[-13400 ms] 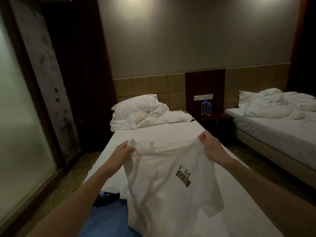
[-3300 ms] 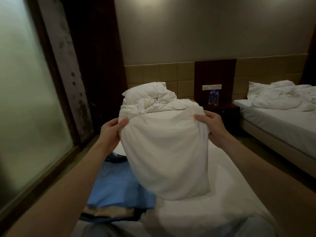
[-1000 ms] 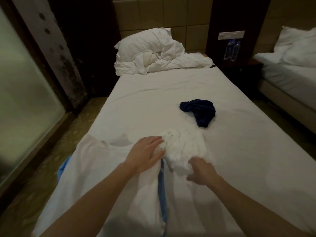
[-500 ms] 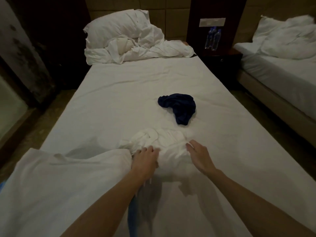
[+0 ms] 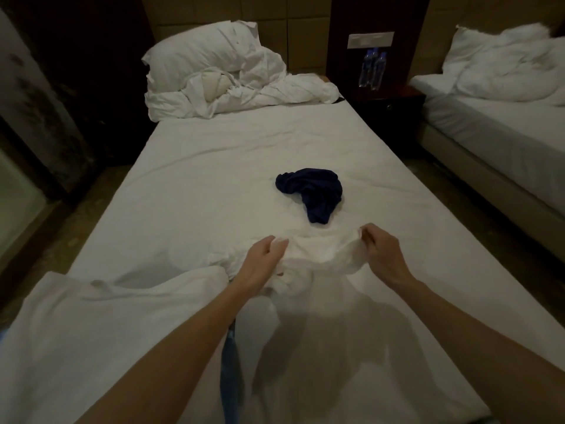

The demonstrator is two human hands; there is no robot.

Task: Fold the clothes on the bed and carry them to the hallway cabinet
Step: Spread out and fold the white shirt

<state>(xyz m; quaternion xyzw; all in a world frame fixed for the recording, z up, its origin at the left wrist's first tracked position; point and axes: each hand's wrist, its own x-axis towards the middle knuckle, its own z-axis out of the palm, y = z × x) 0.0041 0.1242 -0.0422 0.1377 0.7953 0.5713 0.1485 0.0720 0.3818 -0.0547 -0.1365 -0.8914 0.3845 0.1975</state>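
Item: white garment point(image 5: 318, 255), crumpled, on the bed point(image 5: 214, 179) near its foot end, centre of the sheet. Both hands on it — left hand point(image 5: 263, 258) grips the bunched cloth at its left edge with fingers curled in; right hand point(image 5: 380, 246) pinches the upper right edge between thumb and fingers, lifting it slightly.

Item: dark blue garment point(image 5: 315, 192), balled up, just beyond the white one, apart from it or barely so; not yet folded.

Item: larger white garment point(image 5: 107, 325), spread flat at the left foot corner, a blue cloth point(image 5: 230, 362) showing in a strip under its right edge.

Risks, as judged:
- White on white in dim light — seams and edges of the held piece are hard to tell from the sheet, so a pinch may take up sheet as well and drag it.
- Cloth is twisted; pulling the two edges apart could tighten the knot rather than open it.
- Spreading it leftward may rumple the flat garment beside it
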